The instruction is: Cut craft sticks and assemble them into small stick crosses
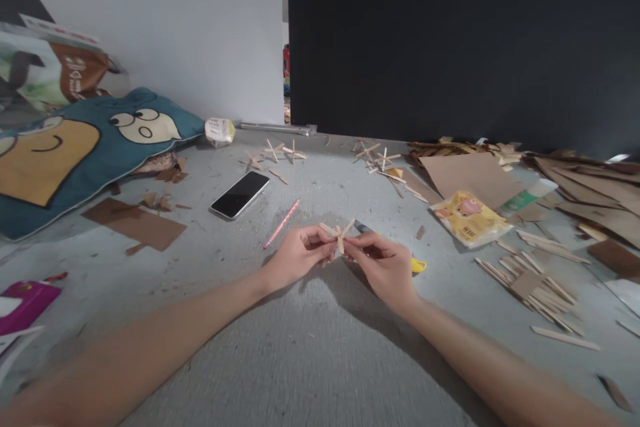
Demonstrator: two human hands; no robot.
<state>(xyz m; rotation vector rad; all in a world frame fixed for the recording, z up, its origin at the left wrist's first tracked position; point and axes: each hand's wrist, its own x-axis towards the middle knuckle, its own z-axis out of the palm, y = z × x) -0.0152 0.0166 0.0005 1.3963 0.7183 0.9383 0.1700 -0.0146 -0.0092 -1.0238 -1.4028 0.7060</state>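
Between my two hands is a small star-shaped piece of crossed wooden craft sticks [341, 237], its arms splaying upward. My left hand [303, 252] pinches it from the left, fingers closed. From the right, my right hand [384, 265] grips it between thumb and fingers. A yellow-handled utility knife [419, 266] lies on the table behind my right hand, which hides its middle. Left of my left hand lies a thin pink patterned pencil [283, 223]. Similar crossed-stick pieces [294, 152] stand farther back, with more [373, 155] to their right.
A phone [241, 194] lies left of centre, near a brown cardboard piece [135, 232]. At right are a yellow packet [470, 219], loose wooden sticks [537, 290] and stacked cardboard [590, 193]. A blue cartoon cushion [165, 110] rests at left, and a dark panel [460, 40] rises behind.
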